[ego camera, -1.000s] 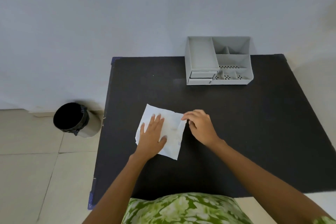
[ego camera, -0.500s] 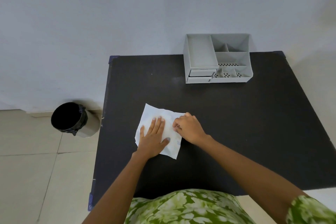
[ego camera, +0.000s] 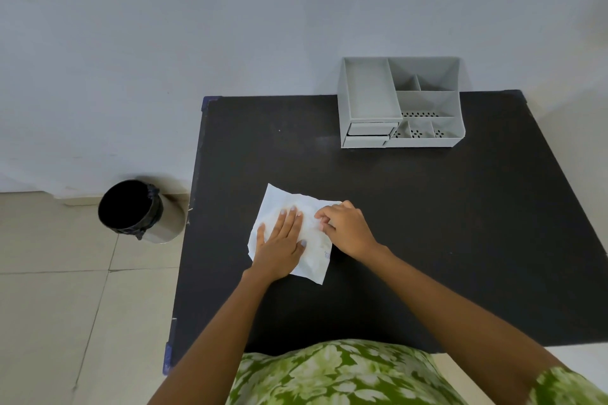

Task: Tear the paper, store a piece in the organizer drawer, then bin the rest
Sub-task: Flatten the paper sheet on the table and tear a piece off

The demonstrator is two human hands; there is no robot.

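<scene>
Since a moment ago, my right hand (ego camera: pixel 347 229) has slid leftward along the far edge of the crumpled white sheet of paper (ego camera: pixel 279 207) and its fingers have curled tighter over that edge. Nearest me, my left hand (ego camera: pixel 281 240) lies flat with fingers spread, palm pressing the sheet onto the black tabletop (ego camera: pixel 427 223), toward its left edge and about midway between near and far. My right hand's fingertips (ego camera: pixel 320 215) are bunched together on the paper's far right corner, apparently pinching it, though I cannot tell how much paper sits between them. No rip shows, so I judge the tearing is only being set up; storing and binning remain. Farther off, the grey plastic desk organizer (ego camera: pixel 399 102) stands at the far edge, its small drawers (ego camera: pixel 370 135) closed. Beyond the table's left edge, on the floor, sits the black-lined round bin (ego camera: pixel 138 210).
</scene>
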